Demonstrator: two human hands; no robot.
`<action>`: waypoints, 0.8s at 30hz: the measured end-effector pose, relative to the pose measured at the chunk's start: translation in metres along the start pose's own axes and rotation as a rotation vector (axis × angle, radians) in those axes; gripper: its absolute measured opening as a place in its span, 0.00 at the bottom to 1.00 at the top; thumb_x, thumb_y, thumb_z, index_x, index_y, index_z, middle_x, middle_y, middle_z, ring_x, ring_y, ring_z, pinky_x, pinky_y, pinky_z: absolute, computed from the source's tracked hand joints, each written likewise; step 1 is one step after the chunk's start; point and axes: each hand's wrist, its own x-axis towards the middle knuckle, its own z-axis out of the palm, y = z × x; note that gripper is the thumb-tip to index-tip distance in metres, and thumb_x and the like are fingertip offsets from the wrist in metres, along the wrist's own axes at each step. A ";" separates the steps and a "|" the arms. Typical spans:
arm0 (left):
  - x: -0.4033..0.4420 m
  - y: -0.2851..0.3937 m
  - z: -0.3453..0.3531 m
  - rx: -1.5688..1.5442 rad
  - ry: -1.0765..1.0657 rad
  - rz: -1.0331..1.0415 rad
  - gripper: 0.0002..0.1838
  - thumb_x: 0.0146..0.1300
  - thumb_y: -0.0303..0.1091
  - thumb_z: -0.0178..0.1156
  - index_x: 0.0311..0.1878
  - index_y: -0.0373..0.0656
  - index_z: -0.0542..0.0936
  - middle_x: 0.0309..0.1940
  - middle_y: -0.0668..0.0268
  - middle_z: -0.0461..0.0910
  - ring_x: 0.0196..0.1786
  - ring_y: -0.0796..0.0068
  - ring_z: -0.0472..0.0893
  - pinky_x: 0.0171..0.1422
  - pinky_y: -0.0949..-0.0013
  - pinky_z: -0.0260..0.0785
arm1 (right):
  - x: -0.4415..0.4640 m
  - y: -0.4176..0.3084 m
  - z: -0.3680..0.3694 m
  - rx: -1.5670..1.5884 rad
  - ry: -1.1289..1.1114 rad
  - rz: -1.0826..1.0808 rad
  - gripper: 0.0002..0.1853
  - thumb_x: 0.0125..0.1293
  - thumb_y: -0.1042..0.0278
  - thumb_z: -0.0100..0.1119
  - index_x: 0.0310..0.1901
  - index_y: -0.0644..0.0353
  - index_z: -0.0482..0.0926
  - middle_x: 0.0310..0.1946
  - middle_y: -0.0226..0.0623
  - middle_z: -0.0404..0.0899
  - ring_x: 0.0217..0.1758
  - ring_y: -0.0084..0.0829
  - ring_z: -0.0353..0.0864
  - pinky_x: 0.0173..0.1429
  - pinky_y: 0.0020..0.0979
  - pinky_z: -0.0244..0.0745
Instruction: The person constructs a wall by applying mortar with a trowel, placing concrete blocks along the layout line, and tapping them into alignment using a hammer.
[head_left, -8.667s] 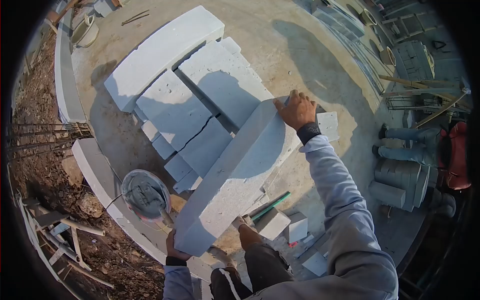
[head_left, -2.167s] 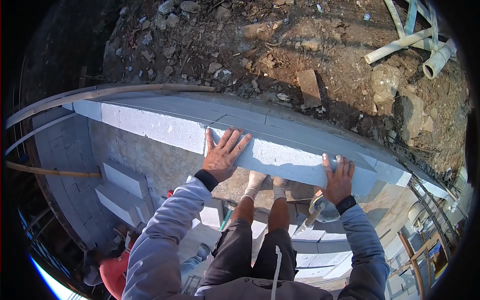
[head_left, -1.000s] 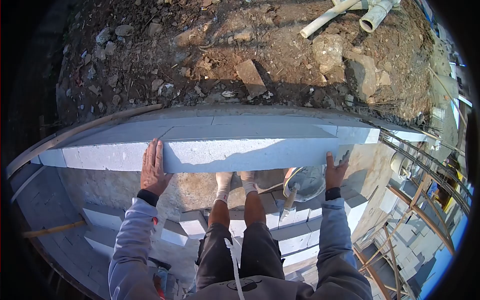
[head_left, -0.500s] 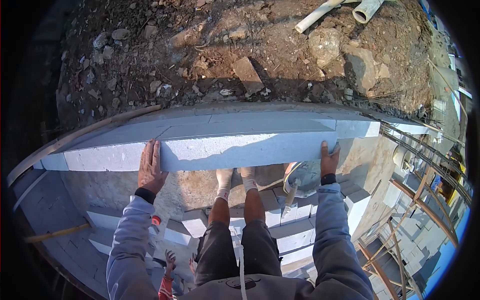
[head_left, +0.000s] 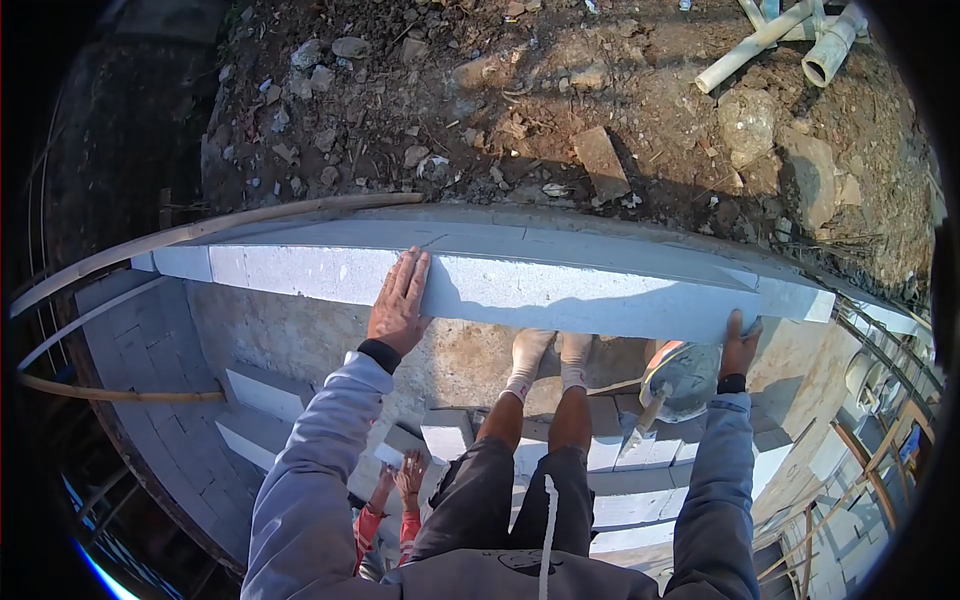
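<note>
A long pale block (head_left: 590, 298) lies on top of the low wall, end to end with another pale block (head_left: 310, 272) at its left. My left hand (head_left: 398, 312) rests flat at the joint between the two, fingers stretched out over the top edge. At the right end of the long block is my right hand (head_left: 738, 348), its thumb and fingers apart and touching the end corner. Below the wall, near my right hand, stands a bucket of grey mortar (head_left: 690, 378) with a trowel (head_left: 645, 415) in it.
Beyond the wall is rough soil with stones and pipes (head_left: 757, 47). A bent pole (head_left: 215, 228) crosses the wall's left part. Stacked blocks (head_left: 640, 480) stand behind my legs. Another person's hands (head_left: 408, 475) touch a small block at lower left. Steel bars (head_left: 885, 350) lie at right.
Since the first frame, the long block has gone from my hands over the floor stack onto the wall. In the last second the view has swung left, and another person's hands have come into view.
</note>
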 end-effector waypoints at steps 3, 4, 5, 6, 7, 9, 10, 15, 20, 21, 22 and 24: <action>-0.005 -0.002 0.007 0.040 0.020 0.010 0.52 0.46 0.32 0.71 0.73 0.44 0.50 0.73 0.55 0.48 0.74 0.54 0.52 0.76 0.57 0.48 | -0.002 -0.006 0.000 0.026 -0.024 -0.004 0.44 0.63 0.45 0.60 0.67 0.73 0.54 0.62 0.56 0.63 0.65 0.44 0.65 0.67 0.37 0.60; -0.008 -0.001 0.008 0.086 0.022 0.001 0.53 0.45 0.32 0.71 0.73 0.44 0.50 0.73 0.55 0.47 0.74 0.54 0.51 0.77 0.56 0.47 | -0.006 -0.009 -0.002 0.011 -0.023 0.005 0.44 0.62 0.45 0.60 0.67 0.73 0.54 0.63 0.57 0.63 0.65 0.44 0.65 0.67 0.37 0.60; -0.009 0.000 0.007 0.136 0.032 -0.008 0.54 0.45 0.32 0.72 0.73 0.44 0.49 0.73 0.55 0.47 0.75 0.55 0.50 0.77 0.54 0.46 | -0.006 -0.013 -0.002 0.004 -0.020 0.007 0.44 0.62 0.45 0.60 0.66 0.72 0.54 0.63 0.57 0.63 0.65 0.44 0.65 0.67 0.37 0.60; -0.013 0.006 0.004 0.133 0.035 -0.093 0.52 0.47 0.34 0.71 0.73 0.46 0.50 0.74 0.56 0.46 0.75 0.54 0.50 0.76 0.51 0.44 | -0.005 -0.014 0.000 -0.001 -0.016 0.008 0.44 0.62 0.45 0.60 0.66 0.72 0.55 0.63 0.57 0.63 0.65 0.44 0.65 0.67 0.37 0.60; -0.015 0.006 0.002 0.102 0.043 -0.141 0.51 0.49 0.35 0.70 0.73 0.46 0.50 0.74 0.56 0.46 0.75 0.54 0.49 0.76 0.51 0.43 | 0.000 -0.010 0.003 -0.031 0.011 -0.022 0.42 0.63 0.44 0.59 0.65 0.72 0.56 0.61 0.56 0.65 0.63 0.43 0.66 0.66 0.37 0.61; -0.024 0.004 0.003 0.038 0.041 -0.240 0.48 0.52 0.38 0.68 0.73 0.46 0.50 0.74 0.57 0.46 0.76 0.56 0.48 0.77 0.51 0.41 | 0.003 0.006 0.005 -0.102 0.060 -0.065 0.40 0.63 0.43 0.57 0.63 0.71 0.60 0.59 0.54 0.67 0.60 0.42 0.70 0.63 0.37 0.64; -0.029 0.004 0.002 0.008 0.026 -0.234 0.48 0.53 0.38 0.67 0.73 0.46 0.51 0.74 0.57 0.46 0.76 0.56 0.47 0.77 0.51 0.40 | -0.003 -0.005 0.005 -0.054 0.022 -0.060 0.41 0.63 0.42 0.58 0.63 0.72 0.59 0.59 0.55 0.67 0.60 0.42 0.69 0.64 0.37 0.64; -0.025 0.002 -0.003 0.114 0.001 -0.208 0.46 0.53 0.39 0.67 0.72 0.46 0.52 0.74 0.57 0.47 0.76 0.56 0.47 0.76 0.49 0.40 | -0.019 -0.024 0.011 -0.090 0.148 -0.051 0.46 0.61 0.40 0.59 0.63 0.79 0.57 0.59 0.59 0.66 0.63 0.45 0.68 0.66 0.40 0.62; -0.015 0.005 -0.020 0.158 0.002 -0.205 0.43 0.55 0.45 0.65 0.71 0.49 0.55 0.73 0.58 0.51 0.75 0.57 0.49 0.74 0.42 0.39 | -0.106 0.026 0.050 0.047 0.166 0.256 0.48 0.60 0.40 0.59 0.64 0.80 0.56 0.64 0.65 0.60 0.69 0.50 0.61 0.68 0.39 0.59; -0.013 0.002 -0.024 0.158 0.035 -0.173 0.42 0.56 0.45 0.65 0.71 0.48 0.56 0.73 0.57 0.52 0.75 0.56 0.50 0.74 0.42 0.40 | -0.139 0.026 0.057 0.049 0.113 0.359 0.47 0.60 0.40 0.59 0.64 0.79 0.57 0.65 0.64 0.58 0.70 0.50 0.59 0.69 0.38 0.59; -0.007 -0.002 -0.028 0.156 0.068 -0.136 0.42 0.56 0.46 0.65 0.71 0.48 0.57 0.72 0.57 0.53 0.75 0.56 0.50 0.73 0.41 0.41 | -0.173 -0.003 0.048 -0.050 -0.098 0.364 0.45 0.61 0.39 0.57 0.63 0.75 0.60 0.63 0.61 0.63 0.67 0.47 0.64 0.68 0.37 0.60; 0.006 -0.007 -0.038 0.164 0.104 -0.053 0.40 0.58 0.50 0.62 0.70 0.48 0.59 0.71 0.56 0.56 0.74 0.54 0.52 0.72 0.40 0.43 | -0.239 0.069 0.102 -0.004 -0.100 0.215 0.42 0.61 0.38 0.56 0.62 0.71 0.64 0.59 0.60 0.69 0.62 0.49 0.70 0.65 0.37 0.63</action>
